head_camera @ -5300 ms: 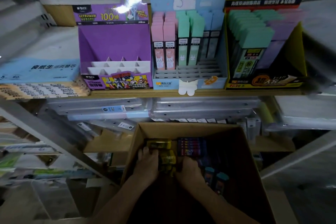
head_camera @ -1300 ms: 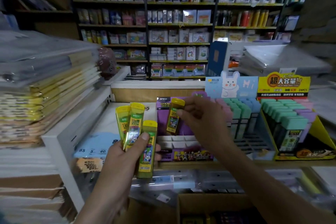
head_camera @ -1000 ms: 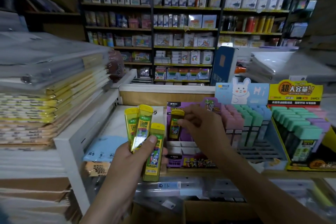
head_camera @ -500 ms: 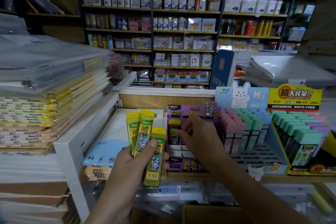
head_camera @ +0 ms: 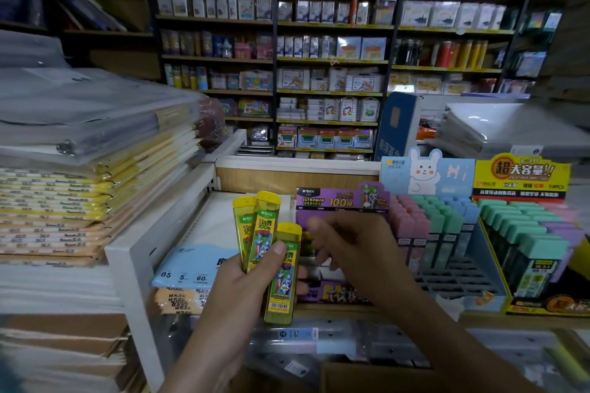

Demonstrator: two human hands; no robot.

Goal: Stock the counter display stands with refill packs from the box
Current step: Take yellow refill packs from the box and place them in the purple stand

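Observation:
My left hand (head_camera: 245,277) grips three yellow refill packs (head_camera: 281,277), fanned upright in front of the shelf. The purple display stand (head_camera: 338,201) sits on the counter shelf behind my right hand (head_camera: 354,252). My right hand's curled fingertips pinch a fourth yellow refill pack (head_camera: 306,241), which stands low in the stand's back left slot and is mostly hidden by the hand. Only the top rim of the cardboard box (head_camera: 367,376) shows at the bottom edge.
To the right of the purple stand are a blue rabbit stand (head_camera: 447,233) with pastel packs and a yellow stand (head_camera: 523,233) with green and purple packs. Stacked notebooks (head_camera: 79,195) fill the left shelf. Blue paper packs (head_camera: 188,268) lie beside the purple stand.
Both hands came up out of the box with yellow packs. My right hand has lowered one pack into the purple stand's back left slot. My left hand has stayed still.

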